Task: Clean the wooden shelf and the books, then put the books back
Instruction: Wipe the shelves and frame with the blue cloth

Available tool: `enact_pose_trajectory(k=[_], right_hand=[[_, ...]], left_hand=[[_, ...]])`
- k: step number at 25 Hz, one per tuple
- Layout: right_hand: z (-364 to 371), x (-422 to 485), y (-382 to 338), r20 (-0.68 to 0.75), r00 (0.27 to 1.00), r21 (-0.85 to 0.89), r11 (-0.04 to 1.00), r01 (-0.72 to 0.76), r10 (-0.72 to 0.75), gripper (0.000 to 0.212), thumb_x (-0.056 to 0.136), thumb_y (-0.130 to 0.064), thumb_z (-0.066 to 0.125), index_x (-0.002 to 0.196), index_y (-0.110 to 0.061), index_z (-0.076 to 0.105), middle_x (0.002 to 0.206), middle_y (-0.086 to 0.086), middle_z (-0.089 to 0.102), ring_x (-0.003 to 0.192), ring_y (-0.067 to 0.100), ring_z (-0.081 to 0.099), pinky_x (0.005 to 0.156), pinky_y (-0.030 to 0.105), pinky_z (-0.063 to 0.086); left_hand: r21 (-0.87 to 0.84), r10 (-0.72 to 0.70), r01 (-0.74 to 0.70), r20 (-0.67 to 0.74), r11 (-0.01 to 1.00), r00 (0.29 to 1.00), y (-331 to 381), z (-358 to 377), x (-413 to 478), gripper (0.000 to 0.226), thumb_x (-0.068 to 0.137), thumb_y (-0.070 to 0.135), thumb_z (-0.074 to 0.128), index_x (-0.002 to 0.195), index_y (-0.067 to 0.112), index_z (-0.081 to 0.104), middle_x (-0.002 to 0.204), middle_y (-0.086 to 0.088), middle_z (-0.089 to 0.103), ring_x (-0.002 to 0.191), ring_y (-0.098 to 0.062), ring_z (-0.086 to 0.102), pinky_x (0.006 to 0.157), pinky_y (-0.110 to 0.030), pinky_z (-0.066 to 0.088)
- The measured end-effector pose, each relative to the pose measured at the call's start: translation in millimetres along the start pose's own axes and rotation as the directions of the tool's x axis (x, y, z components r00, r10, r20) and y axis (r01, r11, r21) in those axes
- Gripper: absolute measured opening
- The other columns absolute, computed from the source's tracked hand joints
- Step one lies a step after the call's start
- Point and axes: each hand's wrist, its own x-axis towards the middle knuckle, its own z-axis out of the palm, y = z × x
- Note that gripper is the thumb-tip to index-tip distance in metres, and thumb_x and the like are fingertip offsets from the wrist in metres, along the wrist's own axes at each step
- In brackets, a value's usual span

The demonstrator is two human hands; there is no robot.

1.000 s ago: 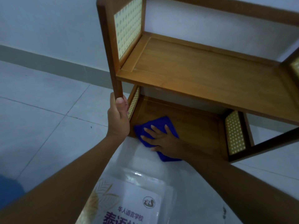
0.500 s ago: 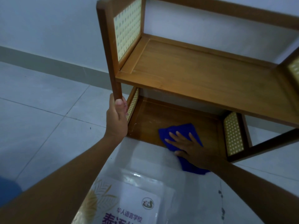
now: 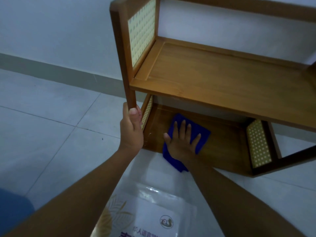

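The wooden shelf [image 3: 222,82] stands on the tiled floor against a pale wall, with two bare boards and woven side panels. My left hand [image 3: 131,130] grips its front left post just below the upper board. A blue cloth [image 3: 201,132] lies on the lower board, its near end hanging over the front edge. My right hand [image 3: 183,141] presses flat on the cloth, fingers spread and straight. A white book [image 3: 150,218] with a round logo and printed characters lies on the floor in front, between my forearms.
Grey floor tiles [image 3: 51,134] stretch to the left of the shelf. A grey skirting strip [image 3: 51,71] runs along the wall's base. Something blue [image 3: 13,206] shows at the bottom left corner.
My right hand slid the blue cloth to the right along the lower board, then back toward the left. My left hand kept its hold on the post.
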Motion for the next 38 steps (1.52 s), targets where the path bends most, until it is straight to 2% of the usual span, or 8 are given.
enact_pose_trajectory(k=[8,11,14,16,21,27,32,38], right_hand=[[5.5,-2.3,-4.3,-0.083,0.954,-0.081,0.957,0.28,-0.286,0.064,0.094,-0.062,0.004,0.151,-0.036,-0.009,0.16,-0.007,-0.017,0.146,0.017,-0.017,0.115,0.056,-0.012],[4.7,-13.0,28.0,-0.158,0.98,-0.025,0.992,0.122,-0.124,0.064,0.094,-0.062,0.004,0.152,-0.035,-0.006,0.16,-0.008,-0.014,0.147,0.015,-0.015,0.116,0.054,-0.011],[2.7,-12.7,20.3,-0.098,0.992,0.032,0.996,-0.079,0.082,0.066,0.094,-0.061,0.001,0.152,-0.031,-0.009,0.159,-0.003,-0.019,0.146,0.021,-0.02,0.113,0.06,-0.013],[0.6,-4.6,-2.7,-0.041,0.994,0.037,0.994,-0.098,0.1,0.067,0.094,-0.061,0.0,0.151,-0.028,-0.012,0.158,0.003,-0.024,0.144,0.026,-0.025,0.109,0.065,-0.014],[5.3,8.0,-38.3,0.018,0.971,0.054,0.97,0.238,-0.239,0.06,0.099,-0.055,0.012,0.152,-0.033,-0.003,0.159,-0.004,-0.02,0.145,0.021,-0.022,0.108,0.057,-0.022],[6.1,-4.9,-21.4,-0.162,0.889,0.134,0.883,0.449,-0.428,0.047,0.099,-0.043,0.041,0.141,-0.023,0.042,0.142,-0.005,0.038,0.133,0.022,0.031,0.118,0.044,-0.005],[9.7,-10.3,-17.5,-0.184,0.846,0.132,0.84,0.526,-0.501,0.044,0.095,-0.041,0.051,0.134,-0.019,0.052,0.133,-0.003,0.044,0.125,0.022,0.035,0.118,0.042,0.0],[5.6,-5.8,-24.8,-0.103,0.874,0.041,0.876,0.48,-0.475,0.051,0.092,-0.052,0.049,0.137,-0.027,0.045,0.139,-0.006,0.034,0.128,0.021,0.024,0.113,0.045,0.01]], left_hand=[[-0.01,0.029,-0.029,0.031,1.0,0.999,5.7,-3.8,0.5,0.046,0.085,0.074,0.02,0.088,0.032,0.041,0.067,0.014,0.046,0.059,-0.019,0.043,0.053,-0.042,0.041],[-0.011,0.006,-0.005,0.018,1.0,1.0,5.4,-4.3,0.6,0.049,0.084,0.076,0.02,0.088,0.032,0.041,0.065,0.015,0.045,0.059,-0.019,0.044,0.054,-0.044,0.042],[-0.004,0.007,-0.007,0.017,1.0,1.0,4.7,-3.1,0.6,0.05,0.083,0.077,0.02,0.089,0.032,0.041,0.066,0.017,0.047,0.059,-0.01,0.044,0.055,-0.04,0.041],[-0.011,0.007,-0.007,0.028,1.0,1.0,4.8,-3.1,0.6,0.049,0.083,0.077,0.02,0.089,0.033,0.041,0.066,0.016,0.047,0.059,-0.013,0.044,0.055,-0.04,0.041],[-0.031,0.031,-0.03,0.057,0.999,0.998,5.2,-4.2,1.6,0.049,0.084,0.075,0.02,0.088,0.031,0.04,0.066,0.015,0.049,0.056,-0.007,0.042,0.053,-0.024,0.04],[-0.018,0.038,-0.037,0.057,0.999,0.998,2.7,-4.6,1.2,0.05,0.085,0.075,0.018,0.087,0.029,0.04,0.063,0.015,0.047,0.054,-0.007,0.04,0.051,-0.025,0.037],[-0.02,0.033,-0.032,0.046,0.999,0.998,4.8,-3.7,0.8,0.05,0.084,0.076,0.019,0.087,0.03,0.04,0.062,0.017,0.047,0.054,-0.005,0.04,0.051,-0.025,0.037],[-0.049,0.037,-0.035,0.04,0.998,0.999,3.5,-3.0,0.9,0.052,0.084,0.076,0.02,0.087,0.028,0.04,0.063,0.016,0.047,0.055,-0.004,0.039,0.052,-0.023,0.037]])
